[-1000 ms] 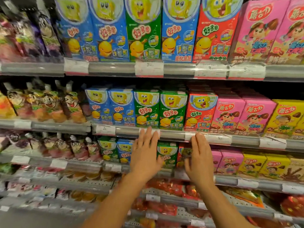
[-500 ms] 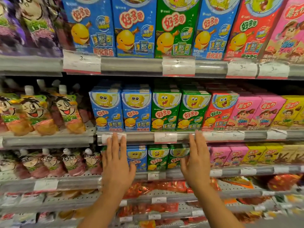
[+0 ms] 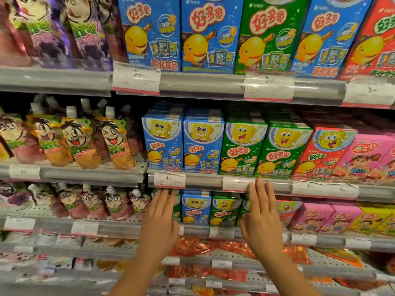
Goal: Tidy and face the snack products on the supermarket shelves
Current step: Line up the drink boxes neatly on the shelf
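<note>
Left hand [image 3: 159, 218] and right hand [image 3: 261, 218] flat against small snack boxes [image 3: 195, 207]; each grip wide, holding nothing

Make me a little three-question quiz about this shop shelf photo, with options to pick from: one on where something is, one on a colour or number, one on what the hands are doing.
1. Where are the spouted cartoon-face pouches on the middle shelf?
A. Left of the blue boxes
B. Right of the pink boxes
C. On top of the green boxes

2. How many green boxes face front on the middle shelf?
A. One
B. Two
C. Five

3. How are the left hand and right hand held?
A. Both clenched into fists
B. Each gripping a pouch
C. Fingers straight, in front of the lower row of boxes

Answers:
1 A: the pouches stand left of the blue boxes.
2 B: two green fronts stand side by side.
3 C: both hands show straight fingers, holding nothing.
</note>
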Available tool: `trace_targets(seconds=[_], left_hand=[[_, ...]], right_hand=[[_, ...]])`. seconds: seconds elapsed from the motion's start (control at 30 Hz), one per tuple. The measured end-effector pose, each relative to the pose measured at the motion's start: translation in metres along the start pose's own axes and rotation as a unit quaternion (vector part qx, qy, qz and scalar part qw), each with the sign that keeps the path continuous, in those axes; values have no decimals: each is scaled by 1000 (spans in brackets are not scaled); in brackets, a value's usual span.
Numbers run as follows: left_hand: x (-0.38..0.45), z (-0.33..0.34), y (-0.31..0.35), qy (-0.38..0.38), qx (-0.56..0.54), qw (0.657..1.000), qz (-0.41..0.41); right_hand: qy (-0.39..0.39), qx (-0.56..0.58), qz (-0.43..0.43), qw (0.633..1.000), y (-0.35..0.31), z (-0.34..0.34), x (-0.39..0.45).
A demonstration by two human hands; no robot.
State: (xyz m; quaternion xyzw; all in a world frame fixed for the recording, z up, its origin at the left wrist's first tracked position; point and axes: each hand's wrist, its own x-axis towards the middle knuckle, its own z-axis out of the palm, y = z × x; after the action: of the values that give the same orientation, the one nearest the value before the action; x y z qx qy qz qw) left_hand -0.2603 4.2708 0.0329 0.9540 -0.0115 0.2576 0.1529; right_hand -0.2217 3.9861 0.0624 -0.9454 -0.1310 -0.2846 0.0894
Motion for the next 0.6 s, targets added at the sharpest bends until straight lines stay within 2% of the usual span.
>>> trace_targets(seconds=[0.23,0.6], left_hand=[[7,5,1,-53,45,997,-40],[9,-12,-5,-7,116,993,-12]], right_hand=[[-9,5,-14,1000,3,-6,0],[-28,12,-17,999,4,-9,1]])
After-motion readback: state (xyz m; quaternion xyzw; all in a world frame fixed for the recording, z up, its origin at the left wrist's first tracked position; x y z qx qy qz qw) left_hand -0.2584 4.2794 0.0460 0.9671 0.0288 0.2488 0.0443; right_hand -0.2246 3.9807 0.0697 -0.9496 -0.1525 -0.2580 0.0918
